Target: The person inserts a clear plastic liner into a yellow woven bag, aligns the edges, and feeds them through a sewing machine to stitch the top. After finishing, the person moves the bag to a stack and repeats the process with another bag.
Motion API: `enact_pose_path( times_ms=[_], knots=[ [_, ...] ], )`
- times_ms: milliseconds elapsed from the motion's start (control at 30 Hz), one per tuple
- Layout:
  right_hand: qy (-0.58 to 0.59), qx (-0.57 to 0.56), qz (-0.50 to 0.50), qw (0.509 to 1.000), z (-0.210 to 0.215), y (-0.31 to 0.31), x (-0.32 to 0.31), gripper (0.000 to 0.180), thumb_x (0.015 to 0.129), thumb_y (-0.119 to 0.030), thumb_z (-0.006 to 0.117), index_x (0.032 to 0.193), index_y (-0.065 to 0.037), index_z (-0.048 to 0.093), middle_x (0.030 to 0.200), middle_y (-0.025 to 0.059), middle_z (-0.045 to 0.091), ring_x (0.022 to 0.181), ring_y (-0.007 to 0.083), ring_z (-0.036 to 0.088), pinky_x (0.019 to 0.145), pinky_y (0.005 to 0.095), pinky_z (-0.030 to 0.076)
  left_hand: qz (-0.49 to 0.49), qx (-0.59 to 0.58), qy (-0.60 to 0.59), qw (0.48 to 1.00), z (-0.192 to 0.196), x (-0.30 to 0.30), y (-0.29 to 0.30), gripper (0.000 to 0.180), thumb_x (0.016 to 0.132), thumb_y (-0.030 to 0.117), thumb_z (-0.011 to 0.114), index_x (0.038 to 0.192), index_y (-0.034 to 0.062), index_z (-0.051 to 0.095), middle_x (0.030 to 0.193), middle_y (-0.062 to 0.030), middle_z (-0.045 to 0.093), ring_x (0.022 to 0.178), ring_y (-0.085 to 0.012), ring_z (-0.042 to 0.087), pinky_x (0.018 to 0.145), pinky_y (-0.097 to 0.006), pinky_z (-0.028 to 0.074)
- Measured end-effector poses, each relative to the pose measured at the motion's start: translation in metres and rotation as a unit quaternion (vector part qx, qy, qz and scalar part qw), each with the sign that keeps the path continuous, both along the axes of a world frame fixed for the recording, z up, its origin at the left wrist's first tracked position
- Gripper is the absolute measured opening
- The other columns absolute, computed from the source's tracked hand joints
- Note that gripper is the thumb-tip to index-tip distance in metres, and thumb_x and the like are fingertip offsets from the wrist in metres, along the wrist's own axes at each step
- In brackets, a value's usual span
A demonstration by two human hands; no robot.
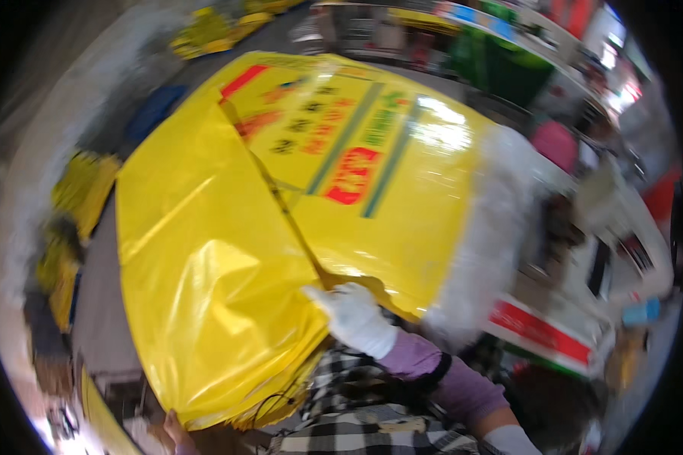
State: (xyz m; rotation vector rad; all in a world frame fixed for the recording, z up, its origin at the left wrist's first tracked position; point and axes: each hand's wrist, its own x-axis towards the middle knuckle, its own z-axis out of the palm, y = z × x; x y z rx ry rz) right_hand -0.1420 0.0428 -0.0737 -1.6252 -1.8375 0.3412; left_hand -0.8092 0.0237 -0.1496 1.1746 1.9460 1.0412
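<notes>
A large stack of glossy yellow plastic bags [402, 250] with printed panels lies in front of me. The top bag [197, 250] is shifted toward the left, its edge running slantwise over the print beneath. At its lower left corner, my left hand [176, 431] pinches the plastic; only some bare fingers show. My right hand [359, 318], in a white glove and purple sleeve, is closed at the near edge of the top bag, thumb side over the plastic. Motion blurs it slightly, and some fingertips are hidden.
Clear plastic wrap [489, 227] lines the stack's right side. Further right stand a white machine [622, 227] and a red-and-white box [539, 334]. Smaller yellow bundles [83, 193] lie along the left, beside translucent sheeting [30, 197]. Boxes and a green package [501, 64] sit at the back.
</notes>
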Motion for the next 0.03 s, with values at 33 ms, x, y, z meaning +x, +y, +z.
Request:
enact_pose_path(
  times_ms=[33],
  knots=[
    [0.010,0.013,0.036,0.999,-0.0015,0.0199,-0.0201,0.050,0.076,-0.007,0.056,0.126,-0.011,0.060,0.086,0.0108,0.066,0.081,0.0269,0.062,0.065,0.0386,0.048,0.021,-0.018,0.014,1.000,-0.0082,-0.0157,-0.0157,0.034,0.096,0.023,0.055,0.114,-0.0056,0.063,0.102,-0.0119,0.067,0.090,-0.0202,0.061,0.083,-0.033,0.050]
  ],
)
